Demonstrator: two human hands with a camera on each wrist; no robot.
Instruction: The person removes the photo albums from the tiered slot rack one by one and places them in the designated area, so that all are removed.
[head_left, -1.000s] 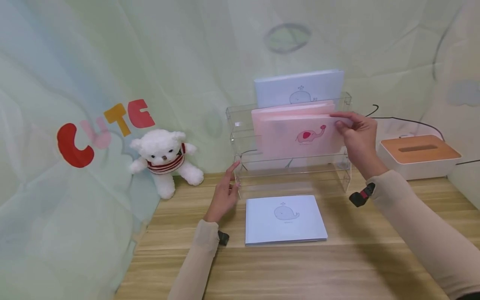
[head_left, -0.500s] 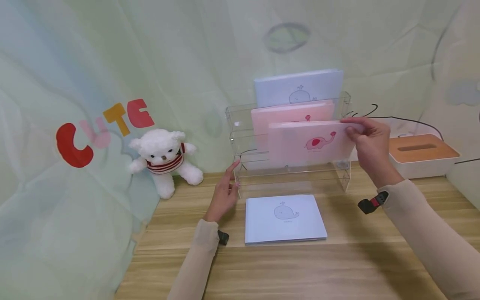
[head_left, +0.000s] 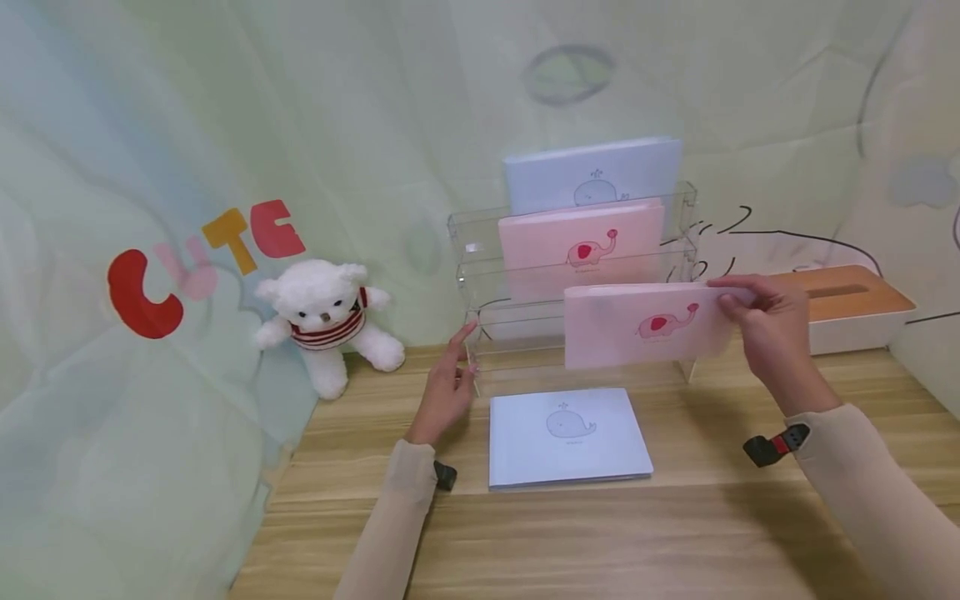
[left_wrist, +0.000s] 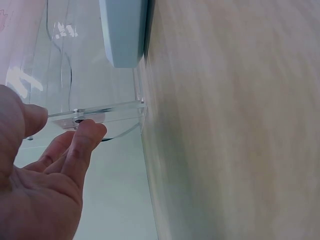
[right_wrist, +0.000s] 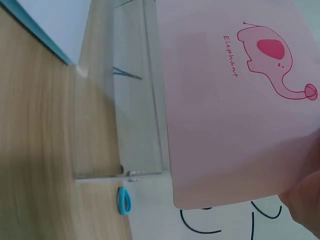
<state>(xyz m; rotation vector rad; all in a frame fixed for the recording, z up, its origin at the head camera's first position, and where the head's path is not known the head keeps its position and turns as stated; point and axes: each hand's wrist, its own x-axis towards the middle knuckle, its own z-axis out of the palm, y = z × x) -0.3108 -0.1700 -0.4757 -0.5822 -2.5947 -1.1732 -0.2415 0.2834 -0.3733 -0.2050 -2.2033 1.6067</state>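
My right hand [head_left: 776, 337] pinches a pink booklet [head_left: 611, 329] by its upper right corner. An elephant drawing and the word "Elephant" show on its cover in the right wrist view. It hangs in front of a clear acrylic tiered rack [head_left: 517, 379]. Touching the rack's left side panel [left_wrist: 120, 107] are the thumb and fingers of my left hand [head_left: 444, 396], outside the panel. Another pink elephant booklet [head_left: 540, 243] stands in the middle tier; behind and higher stands a blue whale booklet [head_left: 543, 179]. On the table before the rack lies a pale blue whale booklet [head_left: 525, 454].
A white tissue box [head_left: 862, 333] with a wooden lid stands right of the rack. Left of the rack, a white teddy bear [head_left: 318, 296] in a striped top leans against the curtain backdrop. A small blue loop-shaped thing [right_wrist: 124, 201] shows near the rack's side in the right wrist view.
The right hand has drawn the front pink booklet out of the rack, bringing it down, rightward and nearer. The pink booklet behind is now uncovered. My left hand keeps its place.
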